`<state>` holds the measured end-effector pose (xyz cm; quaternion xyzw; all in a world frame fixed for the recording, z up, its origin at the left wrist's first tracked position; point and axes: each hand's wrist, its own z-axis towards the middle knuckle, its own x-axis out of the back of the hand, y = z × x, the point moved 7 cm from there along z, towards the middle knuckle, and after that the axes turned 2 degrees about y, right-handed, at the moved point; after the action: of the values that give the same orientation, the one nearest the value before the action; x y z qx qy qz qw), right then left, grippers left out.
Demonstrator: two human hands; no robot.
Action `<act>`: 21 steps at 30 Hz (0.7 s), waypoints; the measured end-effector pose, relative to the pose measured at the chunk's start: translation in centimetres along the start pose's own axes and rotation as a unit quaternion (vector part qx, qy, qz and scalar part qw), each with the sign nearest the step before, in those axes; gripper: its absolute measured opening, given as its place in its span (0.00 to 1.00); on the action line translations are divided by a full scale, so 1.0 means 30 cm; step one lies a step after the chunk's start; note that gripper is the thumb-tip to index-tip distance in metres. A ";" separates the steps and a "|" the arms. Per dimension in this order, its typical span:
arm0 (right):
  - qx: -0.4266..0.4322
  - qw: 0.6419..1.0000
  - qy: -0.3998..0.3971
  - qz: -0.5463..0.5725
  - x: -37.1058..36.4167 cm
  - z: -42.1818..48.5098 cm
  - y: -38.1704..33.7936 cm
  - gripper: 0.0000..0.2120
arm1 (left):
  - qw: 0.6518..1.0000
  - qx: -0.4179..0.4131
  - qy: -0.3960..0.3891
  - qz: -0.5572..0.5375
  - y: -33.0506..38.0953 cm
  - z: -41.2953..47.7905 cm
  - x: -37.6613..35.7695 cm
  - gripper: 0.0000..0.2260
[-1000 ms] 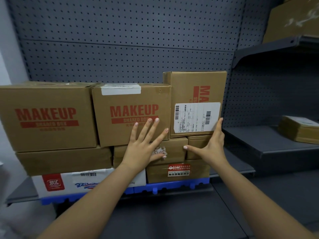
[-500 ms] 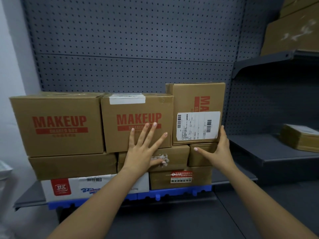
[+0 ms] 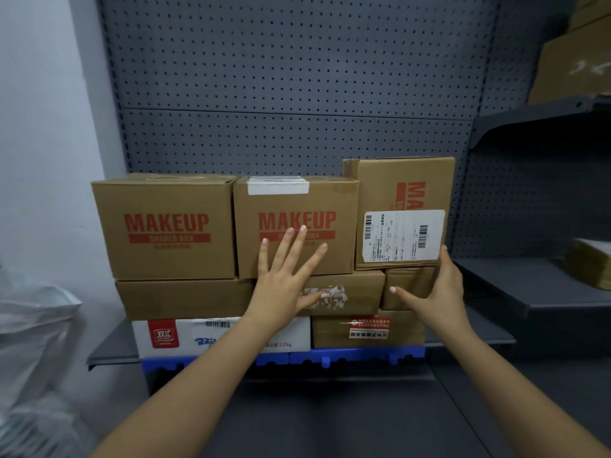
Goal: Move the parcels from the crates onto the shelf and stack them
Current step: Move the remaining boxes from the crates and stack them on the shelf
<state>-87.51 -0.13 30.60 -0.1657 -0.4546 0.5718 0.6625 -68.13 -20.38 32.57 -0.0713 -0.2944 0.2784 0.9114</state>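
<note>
1. The whole stack of brown cardboard parcels (image 3: 294,226) now sits lower and further right in the view than a second ago, with more of the grey perforated back panel (image 3: 281,77) showing above it.
2. A crumpled white plastic bag (image 3: 36,325) now shows at the left edge, where a second ago there was almost none of it.
3. The left hand (image 3: 284,285), flat and spread, has its fingertips higher on the middle "MAKEUP" box, now reaching the red lettering.
4. The right hand (image 3: 439,292) cups the lower right corner of the tall upright box with the white shipping label (image 3: 401,234), its fingers closer against the edge than before.
</note>
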 end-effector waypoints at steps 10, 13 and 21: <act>0.097 0.985 -0.121 -0.082 -0.166 -0.114 -0.230 0.45 | 0.992 0.117 -0.018 0.031 -0.252 -0.085 0.087 0.39; 0.127 0.975 -0.151 -0.098 -0.243 -0.124 -0.290 0.43 | 0.986 0.155 -0.047 0.040 -0.328 -0.110 0.058 0.43; 0.128 0.972 -0.164 -0.113 -0.343 -0.141 -0.339 0.43 | 0.984 0.158 -0.077 0.001 -0.365 -0.124 0.002 0.43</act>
<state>-77.30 -11.15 31.61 0.0687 -0.4958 0.5663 0.6549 -60.85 -29.36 32.78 0.0949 -0.3161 0.3267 0.8856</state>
